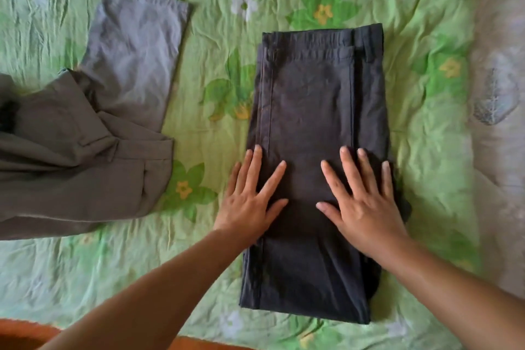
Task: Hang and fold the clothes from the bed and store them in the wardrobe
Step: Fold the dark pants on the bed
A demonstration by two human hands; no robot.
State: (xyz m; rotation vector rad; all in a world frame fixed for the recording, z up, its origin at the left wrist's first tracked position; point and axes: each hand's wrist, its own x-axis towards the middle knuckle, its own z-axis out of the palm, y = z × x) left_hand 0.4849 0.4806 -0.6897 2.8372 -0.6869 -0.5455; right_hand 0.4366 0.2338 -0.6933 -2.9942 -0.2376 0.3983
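Green cotton, printed with flowers and creased all over, fills the view: the quilt (221,23) covers the bed from edge to edge. Along 3 o'clock a paler grey cloth (500,94) with a leaf print borders it, and at 7 o'clock a strip of orange floor (22,332) shows past the bed's near edge.

At 9 o'clock lies a grey garment (85,150), rumpled and unfolded, with one flat leg or sleeve reaching up toward 11 o'clock. It lies well apart from the hands.

The dark trousers (309,94) lie at the centre, folded into a long, neat rectangle that runs from 12 o'clock down to 6 o'clock. The waistband (312,37) is at the far end, with a belt loop (369,51) at its 1 o'clock corner.

Both hands lie flat on the middle of the trousers, palms down and fingers spread, pointing to 12 o'clock. The left hand (250,204) sits on the 9 o'clock edge of the fold, its outer fingers overlapping onto the quilt. The right hand (363,207) rests beside it toward 3 o'clock, its little finger near that edge, where the cloth bunches a little. A bare strip of trousers shows between the two hands; neither hand grips the fabric.
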